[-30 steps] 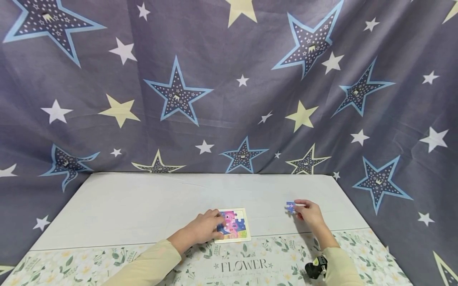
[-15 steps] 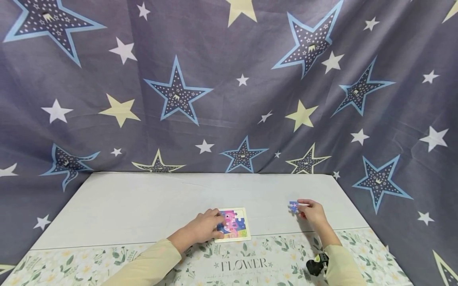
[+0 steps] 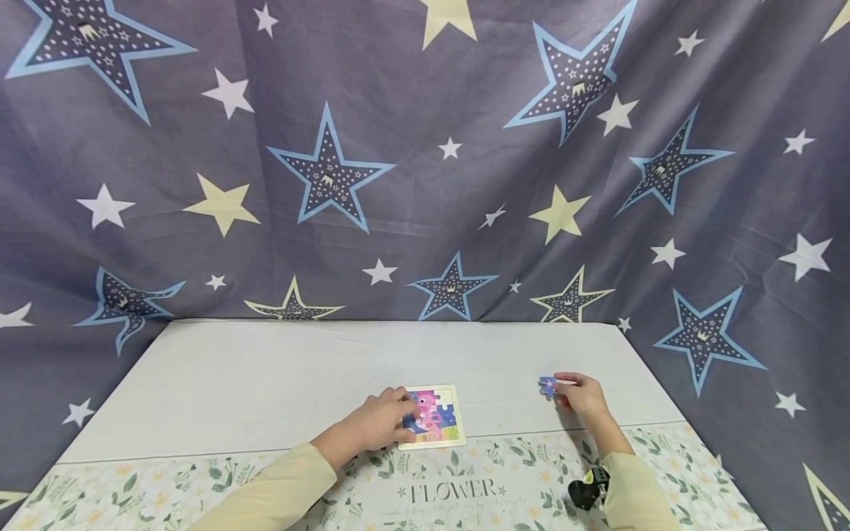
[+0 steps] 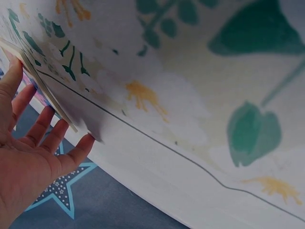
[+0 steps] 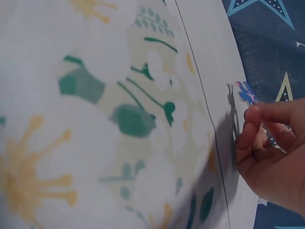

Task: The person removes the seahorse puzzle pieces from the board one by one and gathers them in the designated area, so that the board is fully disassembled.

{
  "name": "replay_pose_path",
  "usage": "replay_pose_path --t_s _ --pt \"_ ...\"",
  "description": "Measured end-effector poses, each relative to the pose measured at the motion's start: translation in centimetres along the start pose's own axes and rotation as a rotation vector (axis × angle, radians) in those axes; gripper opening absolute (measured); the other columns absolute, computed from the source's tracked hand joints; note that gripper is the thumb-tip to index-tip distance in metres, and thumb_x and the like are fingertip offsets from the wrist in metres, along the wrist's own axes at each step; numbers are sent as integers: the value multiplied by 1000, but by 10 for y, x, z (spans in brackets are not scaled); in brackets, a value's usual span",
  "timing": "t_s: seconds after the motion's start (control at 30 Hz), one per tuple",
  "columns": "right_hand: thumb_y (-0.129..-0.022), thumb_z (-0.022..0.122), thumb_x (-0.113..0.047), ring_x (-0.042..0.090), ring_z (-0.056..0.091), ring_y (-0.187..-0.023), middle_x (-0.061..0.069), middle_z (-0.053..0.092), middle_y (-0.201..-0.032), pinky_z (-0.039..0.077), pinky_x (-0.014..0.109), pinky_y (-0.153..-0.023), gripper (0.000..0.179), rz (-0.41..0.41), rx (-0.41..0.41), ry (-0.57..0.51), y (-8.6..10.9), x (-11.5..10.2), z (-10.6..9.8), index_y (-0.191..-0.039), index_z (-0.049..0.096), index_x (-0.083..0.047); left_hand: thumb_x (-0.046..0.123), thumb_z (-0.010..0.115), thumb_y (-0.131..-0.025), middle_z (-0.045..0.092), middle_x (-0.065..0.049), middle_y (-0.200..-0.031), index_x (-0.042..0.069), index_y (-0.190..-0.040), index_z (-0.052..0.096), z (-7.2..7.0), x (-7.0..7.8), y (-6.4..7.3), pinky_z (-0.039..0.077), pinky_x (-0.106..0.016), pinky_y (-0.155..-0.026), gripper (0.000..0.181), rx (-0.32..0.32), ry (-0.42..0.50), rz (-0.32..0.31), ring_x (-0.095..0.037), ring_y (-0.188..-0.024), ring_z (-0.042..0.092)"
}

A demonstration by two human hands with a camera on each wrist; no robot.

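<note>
A small jigsaw puzzle in a pale frame [image 3: 460,420], with a pink creature on blue, lies flat left of the table's middle. White gaps show at its upper right. My left hand [image 3: 381,422] rests over its left part and hides some of the picture. In the left wrist view, the fingers of this left hand [image 4: 43,143] spread fairly straight against the framed puzzle [image 4: 45,90]. Off to the right, my right hand [image 3: 584,396] pinches a blue jigsaw piece [image 3: 547,385] bearing a pink star. The right wrist view shows that piece [image 5: 246,93] raised off the table at the fingertips.
The white tabletop [image 3: 299,383] meets a flower-patterned cloth [image 3: 199,479] along its near side. Behind the table hangs a dark curtain [image 3: 398,243] printed with stars. A black wrist device [image 3: 587,488] sits on the right wrist.
My right hand has moved slightly right with the jigsaw piece, and the piece has tilted. My left hand and the framed puzzle have stayed in place.
</note>
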State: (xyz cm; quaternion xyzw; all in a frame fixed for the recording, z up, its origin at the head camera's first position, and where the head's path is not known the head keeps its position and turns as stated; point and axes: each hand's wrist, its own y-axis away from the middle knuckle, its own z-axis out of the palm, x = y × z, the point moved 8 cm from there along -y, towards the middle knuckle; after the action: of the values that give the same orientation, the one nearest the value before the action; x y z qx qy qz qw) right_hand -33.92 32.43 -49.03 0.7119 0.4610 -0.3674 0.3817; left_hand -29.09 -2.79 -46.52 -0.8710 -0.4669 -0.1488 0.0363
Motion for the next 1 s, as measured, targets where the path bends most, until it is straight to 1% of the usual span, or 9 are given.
replay_pose_path --t_s 0.2,0.47,0.7,1.0 --pt "-91 52 -5 6 53 -55 -3 58 -65 47 20 -52 34 2 -6 12 -2 4 0 -122 52 9 45 63 -84 52 0 -117 21 -112 62 2 -2 -1 41 -47 -96 37 -10 20 -16 -18 -110 48" --pt "-91 52 -5 7 52 -54 -2 57 -62 46 22 -52 33 -3 -6 18 -2 3 -1 -121 53 9 45 64 -84 52 1 -117 21 -113 62 3 -2 -1 41 -47 -96 38 -13 23 -20 -17 -110 48" --pt "-92 52 -6 8 52 -55 -1 57 -63 45 23 -52 33 -3 -5 45 -4 4 0 -121 53 8 45 64 -84 53 0 -118 21 -113 62 3 -2 -2 43 -46 -94 38 -9 5 -12 -18 -110 48" --pt "-92 53 -7 8 52 -55 -2 57 -62 45 23 -52 33 -5 5 69 -5 5 -2 -120 55 8 44 64 -84 52 0 -118 21 -113 62 4 -2 -2 43 -45 -94 37 -8 12 -11 -17 -109 48"
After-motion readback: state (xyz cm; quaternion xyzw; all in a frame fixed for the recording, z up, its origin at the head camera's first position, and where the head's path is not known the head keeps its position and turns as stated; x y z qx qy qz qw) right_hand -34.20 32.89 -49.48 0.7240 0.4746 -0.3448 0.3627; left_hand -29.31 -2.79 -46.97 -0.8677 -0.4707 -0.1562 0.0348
